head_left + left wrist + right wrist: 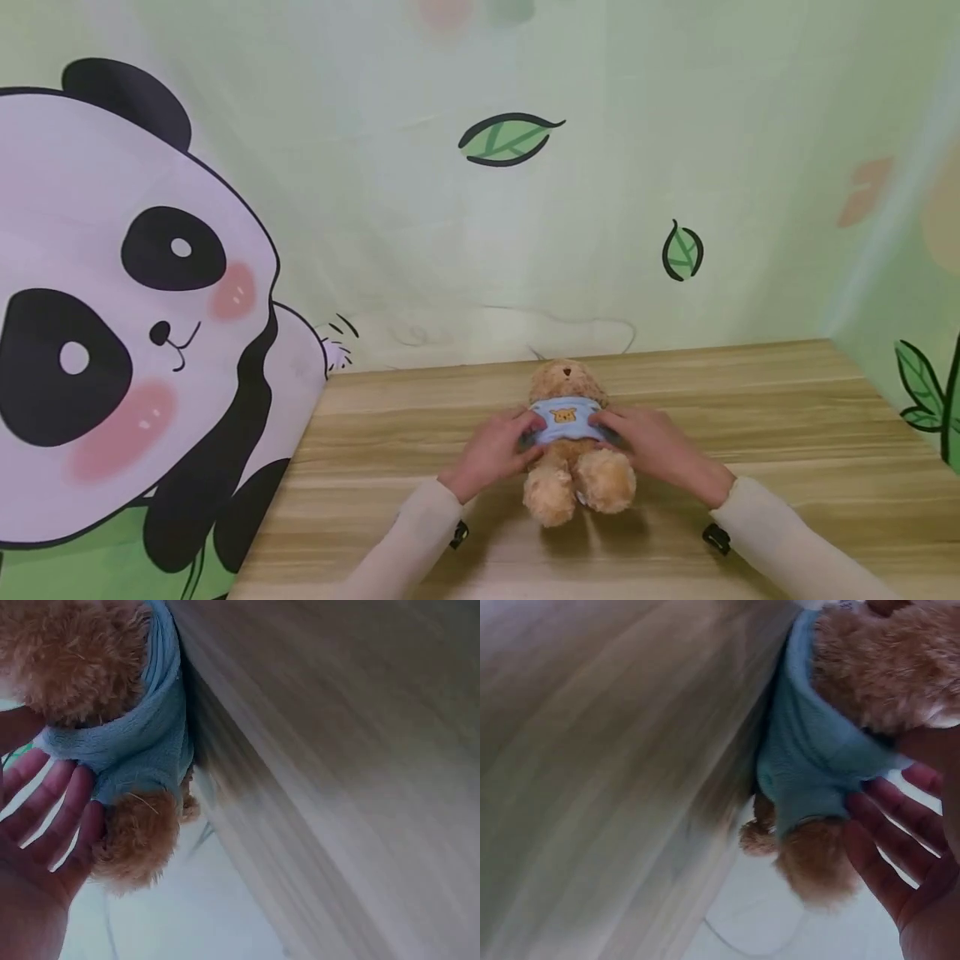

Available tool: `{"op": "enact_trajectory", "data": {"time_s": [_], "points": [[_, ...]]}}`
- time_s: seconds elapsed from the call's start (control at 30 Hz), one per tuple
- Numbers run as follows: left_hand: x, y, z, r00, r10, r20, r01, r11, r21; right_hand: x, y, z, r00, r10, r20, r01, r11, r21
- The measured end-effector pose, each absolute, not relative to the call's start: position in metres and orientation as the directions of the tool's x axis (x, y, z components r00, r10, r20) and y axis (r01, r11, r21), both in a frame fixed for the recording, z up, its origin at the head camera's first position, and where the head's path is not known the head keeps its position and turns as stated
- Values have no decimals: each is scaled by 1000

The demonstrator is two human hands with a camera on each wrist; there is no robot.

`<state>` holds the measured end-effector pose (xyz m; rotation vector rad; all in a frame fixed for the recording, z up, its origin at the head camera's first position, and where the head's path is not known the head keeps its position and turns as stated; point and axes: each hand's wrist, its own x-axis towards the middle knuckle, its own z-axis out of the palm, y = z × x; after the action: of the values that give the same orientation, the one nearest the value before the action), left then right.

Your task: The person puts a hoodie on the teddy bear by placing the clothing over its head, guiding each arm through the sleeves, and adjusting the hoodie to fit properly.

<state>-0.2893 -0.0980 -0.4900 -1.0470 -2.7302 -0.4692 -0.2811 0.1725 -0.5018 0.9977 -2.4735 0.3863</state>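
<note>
A fluffy brown teddy bear (568,383) lies on its back on the wooden table, head toward the wall and feet toward me. It wears a light blue shirt (573,429) with an orange bear face on the front. At the bear's left side in the head view, my left hand (495,450) pinches the shirt's lower edge between thumb and fingers. Opposite it, my right hand (663,446) does the same on the other side. Both wrist views show the shirt (150,742) stretched out toward the hand, with brown fur (892,667) beyond the hem.
The wooden tabletop (405,400) meets a pale green fabric backdrop (375,208) printed with leaves. A large printed panda (217,192) covers the left side. Small black devices (716,539) sit at the wrists by the light sleeves.
</note>
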Motion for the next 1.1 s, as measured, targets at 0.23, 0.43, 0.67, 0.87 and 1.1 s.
{"op": "enact_trajectory", "data": {"time_s": [0.23,0.43,0.67,0.87,1.1], "points": [[-292,-95,-494,-584,738,338,774,632,-43,-282,170,-502,-643,-627,440,-731,673,-110],[-290,-99,-496,-575,743,343,806,586,84,-278,174,-504,-576,-655,488,-779,622,-85],[-295,-90,-493,-693,641,330,720,638,274,-284,169,-502,-619,-545,565,-743,641,-195],[-299,-88,-493,-754,617,227,657,699,282,-290,163,-504,-704,-535,466,-700,635,-328],[-308,-98,-497,-768,638,53,594,679,432,-296,167,-507,-761,-573,305,-645,616,-452]]}}
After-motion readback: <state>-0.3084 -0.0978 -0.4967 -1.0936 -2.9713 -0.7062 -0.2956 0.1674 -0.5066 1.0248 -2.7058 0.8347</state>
